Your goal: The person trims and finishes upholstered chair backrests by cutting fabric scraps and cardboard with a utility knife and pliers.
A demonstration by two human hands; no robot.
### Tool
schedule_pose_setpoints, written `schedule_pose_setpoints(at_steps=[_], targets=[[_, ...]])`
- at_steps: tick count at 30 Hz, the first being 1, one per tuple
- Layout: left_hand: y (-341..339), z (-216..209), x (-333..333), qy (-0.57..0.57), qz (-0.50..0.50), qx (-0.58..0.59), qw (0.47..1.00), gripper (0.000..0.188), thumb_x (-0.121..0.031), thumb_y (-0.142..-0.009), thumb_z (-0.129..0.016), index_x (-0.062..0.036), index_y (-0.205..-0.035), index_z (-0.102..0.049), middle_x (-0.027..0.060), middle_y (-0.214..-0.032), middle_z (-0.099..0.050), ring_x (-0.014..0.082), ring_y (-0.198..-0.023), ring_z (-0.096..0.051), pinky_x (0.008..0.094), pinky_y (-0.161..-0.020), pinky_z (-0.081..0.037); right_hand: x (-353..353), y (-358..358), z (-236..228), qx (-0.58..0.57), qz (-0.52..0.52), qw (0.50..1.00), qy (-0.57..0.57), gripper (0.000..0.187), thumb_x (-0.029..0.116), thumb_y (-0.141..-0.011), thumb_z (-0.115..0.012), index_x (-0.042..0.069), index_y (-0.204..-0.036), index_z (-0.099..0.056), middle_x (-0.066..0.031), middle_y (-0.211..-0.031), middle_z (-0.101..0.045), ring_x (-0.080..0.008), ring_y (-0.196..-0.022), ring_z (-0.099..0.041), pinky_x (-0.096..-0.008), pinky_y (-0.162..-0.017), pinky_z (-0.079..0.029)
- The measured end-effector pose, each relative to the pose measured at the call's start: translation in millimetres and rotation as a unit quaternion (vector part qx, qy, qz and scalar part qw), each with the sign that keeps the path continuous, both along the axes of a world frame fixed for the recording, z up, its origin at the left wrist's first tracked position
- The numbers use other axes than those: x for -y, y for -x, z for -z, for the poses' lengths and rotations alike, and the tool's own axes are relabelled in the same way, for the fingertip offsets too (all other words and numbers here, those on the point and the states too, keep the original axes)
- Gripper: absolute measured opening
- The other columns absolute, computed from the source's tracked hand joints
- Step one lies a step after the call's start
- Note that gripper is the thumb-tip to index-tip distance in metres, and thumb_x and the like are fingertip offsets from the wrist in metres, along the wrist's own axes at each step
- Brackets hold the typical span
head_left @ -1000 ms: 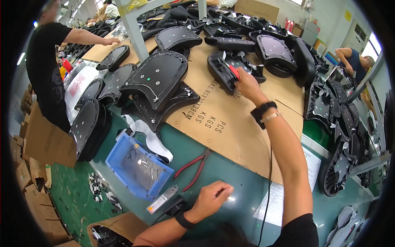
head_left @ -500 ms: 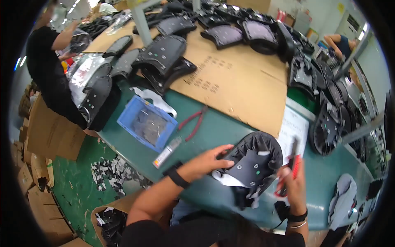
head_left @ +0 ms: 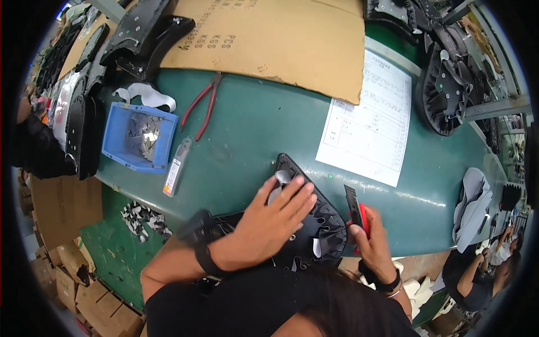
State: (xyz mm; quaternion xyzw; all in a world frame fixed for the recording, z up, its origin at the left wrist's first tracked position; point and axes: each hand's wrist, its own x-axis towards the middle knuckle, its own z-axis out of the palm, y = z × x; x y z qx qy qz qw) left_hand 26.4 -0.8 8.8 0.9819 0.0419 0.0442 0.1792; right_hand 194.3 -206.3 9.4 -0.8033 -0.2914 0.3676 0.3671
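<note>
From where I stand: left hand (head_left: 268,226) lies across a black, fabric-wrapped, curved panel (head_left: 332,231) at the near edge of the glossy green desk (head_left: 258,121), fingers extended and slightly spread. Right hand (head_left: 371,235) grips a red-and-black utility knife (head_left: 364,218), dark blade (head_left: 351,196) exposed, pointing away from the person, just beside the panel. Judged risk: if the panel shifts under light pressure, the blade could slip, scoring the fabric or nicking the left fingers.
</note>
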Motion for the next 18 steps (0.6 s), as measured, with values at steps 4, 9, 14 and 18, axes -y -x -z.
schedule_pose_setpoints(at_steps=[4,9,14,18], targets=[[21,10,19,0.013,-0.02,0.013,1.0,0.044,-0.018,-0.087,-0.049,-0.0008,-0.126,-0.056,0.0104,-0.128,-0.054,0.0258,-0.127,-0.046,0.0501,-0.103,-0.035,-31,-20,-31,0.155,-0.187,0.97,-0.014,0.052,0.007,-0.085,-0.066,0.01,-0.134,-0.048,-0.0133,-0.083,-0.059,-0.0313,-0.07,-0.062,-0.0359,-0.059,-0.049],[19,19,17,0.071,-0.05,0.086,0.993,0.033,-0.017,-0.084,-0.052,-0.0023,-0.111,-0.065,0.0065,-0.113,-0.061,0.0226,-0.113,-0.056,0.0473,-0.099,-0.04,-67,-26,-36,0.289,-0.383,0.876,0.04,0.061,0.008,-0.083,-0.062,0.023,-0.14,-0.046,-0.0102,-0.069,-0.046,-0.0275,-0.055,-0.052,-0.0379,-0.046,-0.042],[21,16,14,0.086,-0.067,0.068,0.992,0.036,-0.015,-0.077,-0.067,-0.0095,-0.112,-0.068,0.0005,-0.112,-0.063,0.018,-0.11,-0.058,0.0444,-0.097,-0.04,-45,-24,-46,0.244,-0.4,0.877,0.1,0.062,0.006,-0.084,-0.057,0.022,-0.142,-0.041,-0.0148,-0.07,-0.046,-0.0315,-0.055,-0.051,-0.0407,-0.046,-0.042],[11,0,9,0.046,-0.053,0.05,0.996,0.035,-0.016,-0.077,-0.067,-0.0092,-0.112,-0.067,0.0011,-0.106,-0.063,0.017,-0.101,-0.059,0.0398,-0.088,-0.039,14,-8,-53,0.229,-0.359,0.892,0.151,0.061,0.006,-0.085,-0.056,0.019,-0.142,-0.039,-0.0169,-0.069,-0.047,-0.0338,-0.052,-0.051,-0.0421,-0.045,-0.041]])
